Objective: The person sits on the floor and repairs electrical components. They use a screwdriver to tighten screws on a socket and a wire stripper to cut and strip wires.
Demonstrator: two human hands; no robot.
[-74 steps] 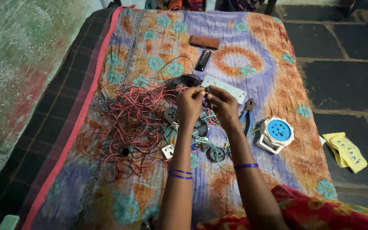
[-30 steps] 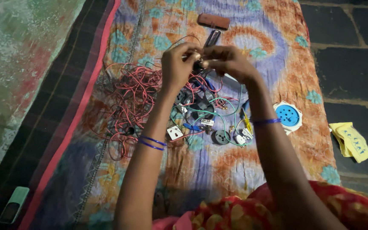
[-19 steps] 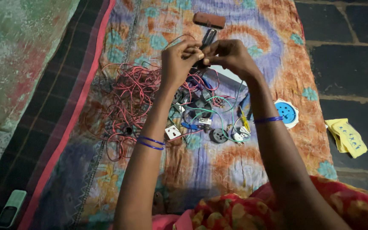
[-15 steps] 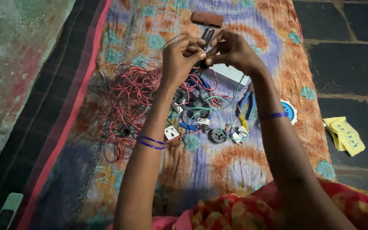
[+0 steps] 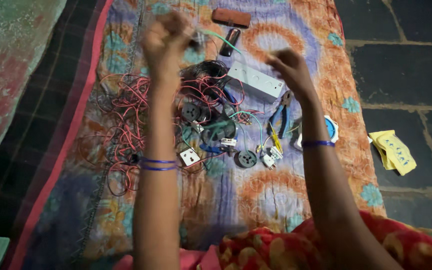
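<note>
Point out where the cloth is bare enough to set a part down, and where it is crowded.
Bare: the printed cloth between the small black socket and the person's lap, and its orange edge right of the white box. Crowded: the red wire tangle, and the parts around the pliers.

Both hands are raised over the patterned cloth (image 5: 256, 200). The left hand (image 5: 165, 40) pinches a green wire (image 5: 221, 37); the right hand (image 5: 288, 65) is apart, above a white box (image 5: 256, 80). Red wires (image 5: 126, 120) lie below.
</note>
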